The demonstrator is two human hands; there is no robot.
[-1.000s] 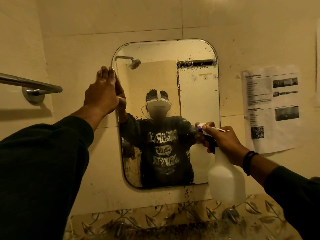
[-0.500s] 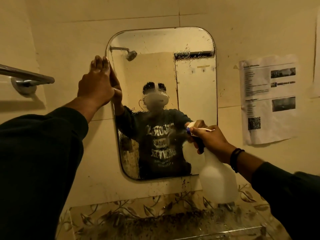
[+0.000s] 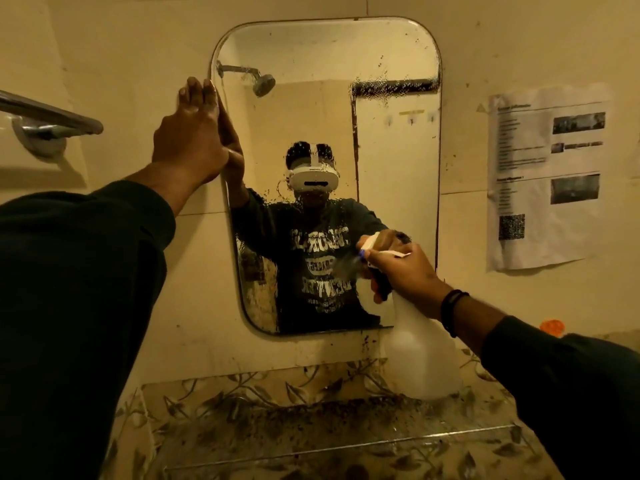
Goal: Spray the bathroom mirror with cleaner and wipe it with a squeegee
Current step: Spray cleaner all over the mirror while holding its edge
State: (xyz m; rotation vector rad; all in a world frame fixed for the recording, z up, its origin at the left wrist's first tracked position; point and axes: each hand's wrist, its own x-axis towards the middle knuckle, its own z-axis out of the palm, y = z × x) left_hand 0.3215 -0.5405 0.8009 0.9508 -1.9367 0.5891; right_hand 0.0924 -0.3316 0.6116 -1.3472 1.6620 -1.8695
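Mirror (image 3: 381, 161), a round-cornered rectangular glass pane, is mounted on the far cream tiled wall above a leaf-patterned glass shelf (image 3: 242, 410). Droplets are seen over its middle and lower area and along a dark band at upper right; the upper left looks largely dry. The left hand (image 3: 194, 133) is laid flat, fingers straight, against the mirror's left edge. The right hand (image 3: 405, 271) is wrapped around the neck and trigger of a translucent white plastic spray bottle (image 3: 420, 355), held near the mirror's lower right corner with the nozzle directed left at the glass. A faint mist appears at the nozzle.

Step in hand is judged to be spraying. Even cover would best be obtained if the nozzle were raised toward the dry upper area and kept back from the glass. No squeegee is visible. A printed paper sheet (image 3: 547, 174) is taped at right; overspray should be kept off it.
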